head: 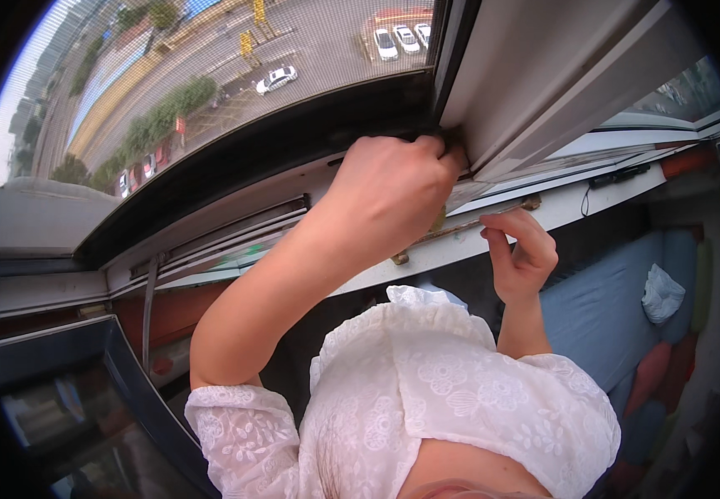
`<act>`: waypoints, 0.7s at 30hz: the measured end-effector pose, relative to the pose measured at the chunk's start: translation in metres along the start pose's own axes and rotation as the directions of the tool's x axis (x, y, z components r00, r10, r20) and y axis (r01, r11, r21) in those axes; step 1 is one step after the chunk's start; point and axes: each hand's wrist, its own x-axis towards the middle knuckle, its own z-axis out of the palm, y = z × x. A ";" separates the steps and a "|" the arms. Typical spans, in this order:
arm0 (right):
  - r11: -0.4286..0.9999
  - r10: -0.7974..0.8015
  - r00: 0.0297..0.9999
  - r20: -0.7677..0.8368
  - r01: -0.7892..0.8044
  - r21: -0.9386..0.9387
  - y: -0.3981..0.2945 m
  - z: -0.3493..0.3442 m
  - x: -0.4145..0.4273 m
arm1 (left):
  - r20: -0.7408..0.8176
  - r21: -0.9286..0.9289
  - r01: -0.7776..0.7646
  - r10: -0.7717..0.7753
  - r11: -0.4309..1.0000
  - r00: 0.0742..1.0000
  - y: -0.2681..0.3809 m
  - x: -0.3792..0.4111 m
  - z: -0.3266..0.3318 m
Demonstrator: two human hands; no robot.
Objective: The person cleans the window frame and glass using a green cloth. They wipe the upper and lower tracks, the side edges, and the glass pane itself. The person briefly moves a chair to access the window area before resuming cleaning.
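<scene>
My left hand (391, 187) reaches across to the lower corner of a dark-framed window screen (335, 106), beside a white window post (509, 81). Its fingers curl down into the corner, and their tips are hidden, so I cannot tell whether they grip anything. A small yellowish patch (439, 219) shows just under this hand. My right hand (522, 249) is raised to the right of it, thumb and forefinger tips close together. Those fingertips are near a thin, rusty-looking rod (453, 232) with brass-coloured ends, which runs along the white sill (422, 252). Whether they pinch something is unclear.
A glass sash in a dark frame (110, 349) stands at the lower left, next to a grey metal stay (150, 312). A black latch-like piece (619, 176) lies on the sill. Behind is a blue-covered bed or sofa (609, 305) with a white bag (662, 293). Outside, far below, are parked cars (277, 80).
</scene>
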 end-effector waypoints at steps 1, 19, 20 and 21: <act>1.000 -0.006 1.000 0.001 0.006 0.005 0.000 0.002 0.000 | 0.026 -0.042 -0.042 0.043 0.998 0.999 -0.003 0.000 -0.004; 0.999 -0.049 0.999 0.012 0.049 -0.002 -0.009 -0.004 -0.005 | 0.185 -0.008 0.170 -0.165 0.985 0.969 0.005 -0.016 -0.028; 0.999 -0.036 0.999 -0.003 0.036 -0.011 -0.007 -0.007 -0.006 | 0.204 0.008 0.186 -0.184 0.983 0.962 0.002 -0.022 -0.031; 1.000 -0.024 1.000 -0.011 0.024 -0.011 -0.006 -0.009 -0.007 | 0.221 0.028 0.212 -0.213 0.977 0.952 0.002 -0.028 -0.033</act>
